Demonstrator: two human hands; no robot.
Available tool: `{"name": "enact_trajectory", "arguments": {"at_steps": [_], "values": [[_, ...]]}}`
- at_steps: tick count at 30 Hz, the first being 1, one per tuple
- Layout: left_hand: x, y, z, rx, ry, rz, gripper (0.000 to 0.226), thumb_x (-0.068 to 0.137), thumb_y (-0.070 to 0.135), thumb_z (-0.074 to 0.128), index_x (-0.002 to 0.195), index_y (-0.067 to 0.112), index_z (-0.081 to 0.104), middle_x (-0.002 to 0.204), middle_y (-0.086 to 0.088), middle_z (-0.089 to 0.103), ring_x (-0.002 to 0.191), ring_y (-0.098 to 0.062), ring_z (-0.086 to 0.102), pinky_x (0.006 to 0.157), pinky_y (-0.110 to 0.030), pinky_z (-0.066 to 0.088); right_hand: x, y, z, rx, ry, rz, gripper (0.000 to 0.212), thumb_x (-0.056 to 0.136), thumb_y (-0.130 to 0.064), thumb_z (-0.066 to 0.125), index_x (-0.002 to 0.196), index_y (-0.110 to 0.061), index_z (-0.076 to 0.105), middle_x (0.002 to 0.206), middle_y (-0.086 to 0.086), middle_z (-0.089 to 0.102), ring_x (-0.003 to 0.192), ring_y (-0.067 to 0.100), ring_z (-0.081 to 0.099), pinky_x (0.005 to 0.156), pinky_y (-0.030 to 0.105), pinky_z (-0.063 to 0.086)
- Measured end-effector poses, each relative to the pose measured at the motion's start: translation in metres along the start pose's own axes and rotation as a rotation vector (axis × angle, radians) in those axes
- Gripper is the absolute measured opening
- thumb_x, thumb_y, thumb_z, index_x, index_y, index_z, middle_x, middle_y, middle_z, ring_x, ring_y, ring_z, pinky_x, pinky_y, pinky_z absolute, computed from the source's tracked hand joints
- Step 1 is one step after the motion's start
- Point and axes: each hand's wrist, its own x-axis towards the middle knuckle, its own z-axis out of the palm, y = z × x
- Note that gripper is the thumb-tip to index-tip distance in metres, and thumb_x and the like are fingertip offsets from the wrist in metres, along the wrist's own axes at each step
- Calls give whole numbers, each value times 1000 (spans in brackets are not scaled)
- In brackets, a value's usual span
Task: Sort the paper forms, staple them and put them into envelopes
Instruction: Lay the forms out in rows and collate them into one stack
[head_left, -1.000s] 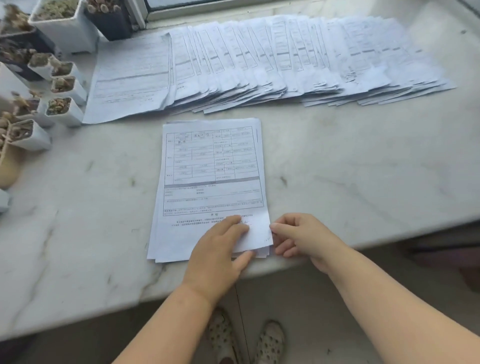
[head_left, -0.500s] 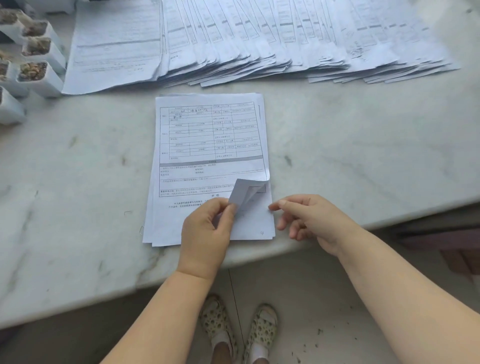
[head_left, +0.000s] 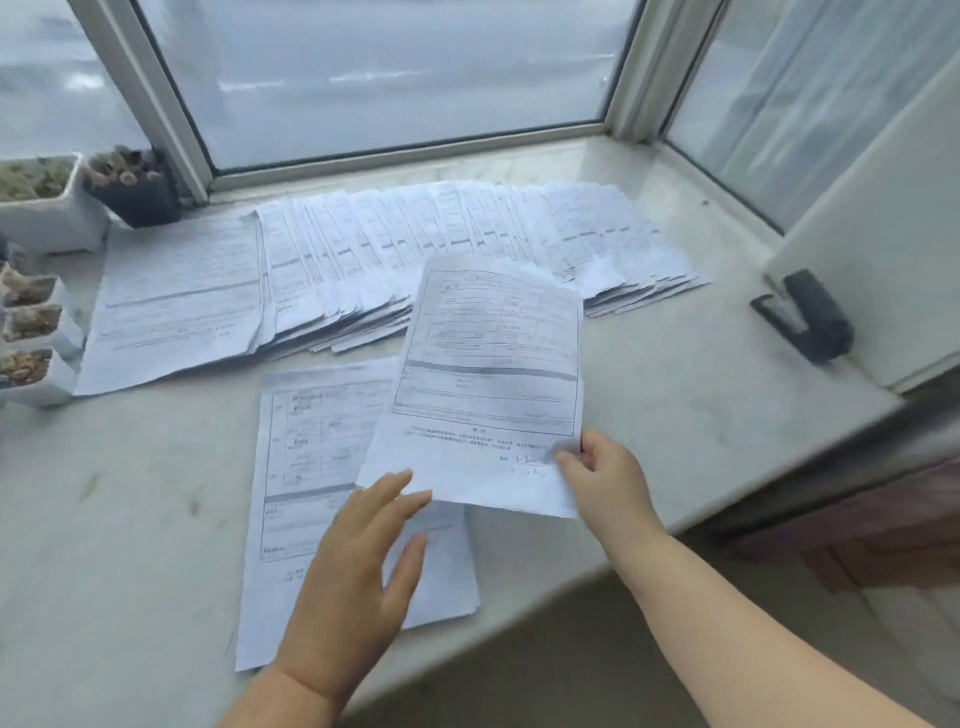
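Observation:
A small stack of printed forms (head_left: 311, 467) lies near the front edge of the marble sill (head_left: 130, 519). My right hand (head_left: 602, 478) pinches the lower right corner of one form sheet (head_left: 488, 384) and holds it lifted above the stack. My left hand (head_left: 358, 566) hovers flat over the stack with fingers spread, its fingertips near the lifted sheet's lower edge. A long fanned row of forms (head_left: 415, 260) lies along the back of the sill. A black stapler (head_left: 805, 317) sits at the right.
Small white pots with succulents (head_left: 31, 322) line the left edge, with a larger white pot (head_left: 47, 208) and a dark pot (head_left: 135, 187) at the back left. Window frames (head_left: 405, 150) close the back and right. A white panel (head_left: 883, 270) stands behind the stapler.
My left hand let go of the top sheet's corner and opened. My right hand took the sheet and raised it off the stack. The camera tilted up, showing the window and stapler.

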Motion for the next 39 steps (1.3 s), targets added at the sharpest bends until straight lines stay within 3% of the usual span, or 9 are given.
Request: {"name": "enact_trajectory", "arguments": {"at_steps": [5,9,12,15,20,25,30,33,39], "values": [[74,30,15,31,10,63,35,88,37,45,117,27,63,130,13,54,127,15,35,106,-37,34,64,-10,-79,266,232,63,24,74,-28,58,83,-7,65,78,12,64,74,23,57,65,35,46],[127,51,68,50,-42,37,39,86,43,43,120,34,61,132,27,46,125,7,41,105,-28,37,134,8,-138,436,249,310,18,85,4,50,88,-6,64,87,13,66,70,22,59,56,28,52],[169,67,113,47,-75,-23,41,85,45,43,122,38,58,135,30,43,128,5,42,104,-11,29,179,47,-175,28,20,482,11,86,3,53,86,-6,59,88,9,60,76,26,57,54,25,51],[218,87,154,25,-56,-80,34,86,38,51,119,39,59,133,28,48,126,7,43,100,-3,26,215,57,-220,-359,-122,256,20,86,-2,51,87,-20,58,79,-11,54,82,16,54,56,16,35],[304,120,212,-34,149,-167,31,86,27,55,112,44,54,123,20,55,119,6,48,97,-2,30,280,6,-295,-36,-133,-42,23,91,-10,56,85,-24,74,82,-7,75,80,12,71,73,30,53],[364,136,247,16,246,-105,32,88,24,51,120,21,56,121,8,53,120,8,43,103,-7,27,377,-46,-324,413,-19,-13,25,90,1,54,80,-14,71,73,4,72,69,20,65,70,34,52],[403,125,293,145,12,-229,34,88,17,65,121,21,59,128,9,52,121,0,45,101,-19,35,448,-65,-316,836,10,276,23,93,5,44,91,-10,62,81,6,66,60,15,63,50,25,51],[416,113,324,236,-167,-288,44,87,29,66,129,23,54,144,6,42,136,-11,35,110,-26,29,466,-52,-299,887,-75,450,18,94,5,40,97,-2,57,60,9,65,42,15,59,45,20,50],[429,100,359,311,-261,-240,56,81,40,71,129,17,55,146,-4,41,136,-21,32,112,-28,21,477,-22,-269,792,-221,602,22,95,2,40,88,-8,58,54,2,61,45,13,59,68,41,54]]}}
